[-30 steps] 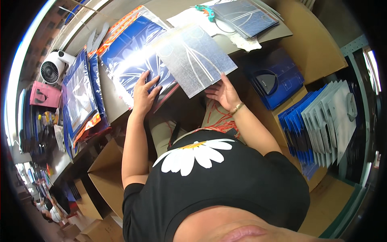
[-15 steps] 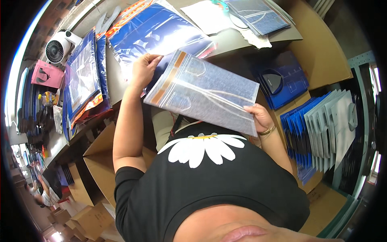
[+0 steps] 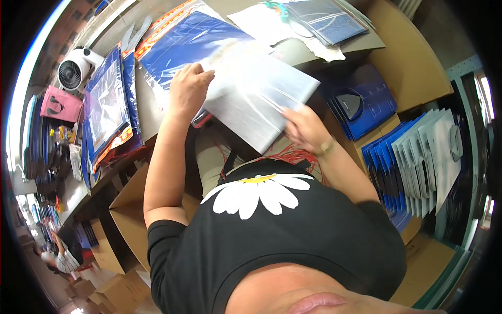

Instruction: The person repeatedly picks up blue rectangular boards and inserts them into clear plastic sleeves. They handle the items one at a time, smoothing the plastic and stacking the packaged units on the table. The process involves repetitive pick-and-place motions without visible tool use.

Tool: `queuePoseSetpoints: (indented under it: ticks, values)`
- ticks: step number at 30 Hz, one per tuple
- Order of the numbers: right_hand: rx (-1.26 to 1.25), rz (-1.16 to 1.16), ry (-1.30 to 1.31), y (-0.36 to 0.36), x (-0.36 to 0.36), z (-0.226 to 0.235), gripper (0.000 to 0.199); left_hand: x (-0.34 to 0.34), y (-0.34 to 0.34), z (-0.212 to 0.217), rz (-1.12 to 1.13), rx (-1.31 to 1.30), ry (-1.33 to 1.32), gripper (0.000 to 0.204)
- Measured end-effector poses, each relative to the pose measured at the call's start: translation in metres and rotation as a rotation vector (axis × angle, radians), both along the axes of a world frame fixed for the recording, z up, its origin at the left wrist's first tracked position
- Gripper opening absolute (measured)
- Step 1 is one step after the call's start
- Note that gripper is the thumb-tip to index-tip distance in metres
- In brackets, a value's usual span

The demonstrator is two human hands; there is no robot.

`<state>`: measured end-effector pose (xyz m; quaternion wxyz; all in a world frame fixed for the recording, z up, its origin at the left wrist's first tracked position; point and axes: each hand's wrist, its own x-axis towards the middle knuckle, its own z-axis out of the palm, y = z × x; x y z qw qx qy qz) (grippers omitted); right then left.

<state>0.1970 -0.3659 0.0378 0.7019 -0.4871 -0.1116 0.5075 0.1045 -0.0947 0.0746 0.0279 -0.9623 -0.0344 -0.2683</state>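
Note:
A flat denim-print bag, washed out by glare, is tilted above my lap at the table's edge. My right hand grips its lower right edge, thumb on top. Beside the bag's left end, my left hand is closed, its fingertips pinched together. Glare and blur hide what lies between those fingertips. Under the bag's far end lies a stack of blue sheets in clear plastic, with orange-red edging. Red cords show on my lap below the bag.
Plastic-wrapped blue packs, a white fan and a pink bag are on the left. More denim-print bags lie at the far right. Blue handled bags and grey ones fill cardboard boxes at my right.
The denim-print bag has moved away from me over the table edge and now catches strong glare. My right hand has moved left and farther out with it; the left hand's fingers have curled.

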Motion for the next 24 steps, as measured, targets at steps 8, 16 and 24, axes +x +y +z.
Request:
queuePoseSetpoints:
  ticks: [8,16,24]
  values:
    - [-0.108,0.016,-0.423,0.094,0.036,-0.033,0.022,-0.013,0.023,-0.054,0.015,-0.385,-0.062,0.020]
    - [-0.246,-0.087,-1.835,0.058,0.110,-0.047,0.012,-0.030,0.032,-0.082,0.048,-0.520,0.081,0.034]
    - [-0.100,0.025,-1.921,0.083,0.134,-0.038,0.011,-0.029,0.030,-0.073,0.054,-0.470,0.155,0.044]
